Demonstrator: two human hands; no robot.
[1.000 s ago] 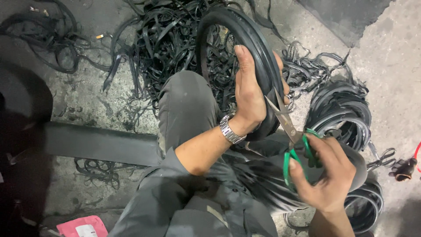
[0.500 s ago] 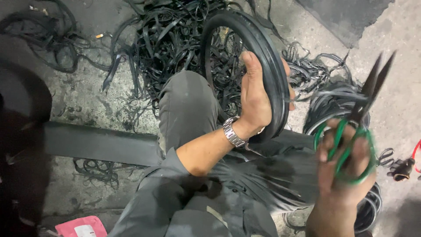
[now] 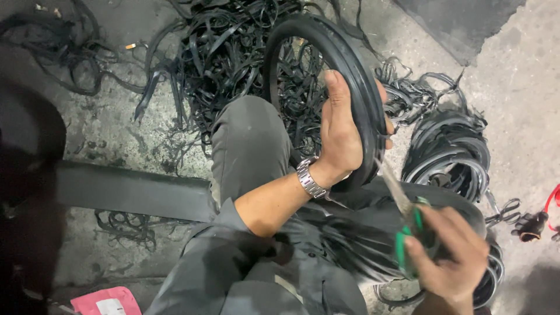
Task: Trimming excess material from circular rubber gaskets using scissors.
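A black rubber ring point(image 3: 350, 76), like a thin tyre, stands upright over the person's raised knee point(image 3: 248, 140), near the top middle of the view. The left hand point(image 3: 344, 131) is wrapped around its lower right rim, thumb on the near side, fingers curled behind; a metal watch point(image 3: 309, 179) sits on that wrist. Just below, the right hand point(image 3: 452, 256) is closed around green-handled scissors point(image 3: 408, 219), whose blades point up at the ring's lower edge, touching or just short of it; motion blur hides which. Behind the ring lies a heap of black rubber strips point(image 3: 216, 52) on rough grey concrete floor point(image 3: 519, 76). Coiled rubber rings point(image 3: 449, 151) are stacked to the right, a dark flat strip point(image 3: 128, 189) lies left, and a pink packet point(image 3: 108, 301) sits at the bottom edge.
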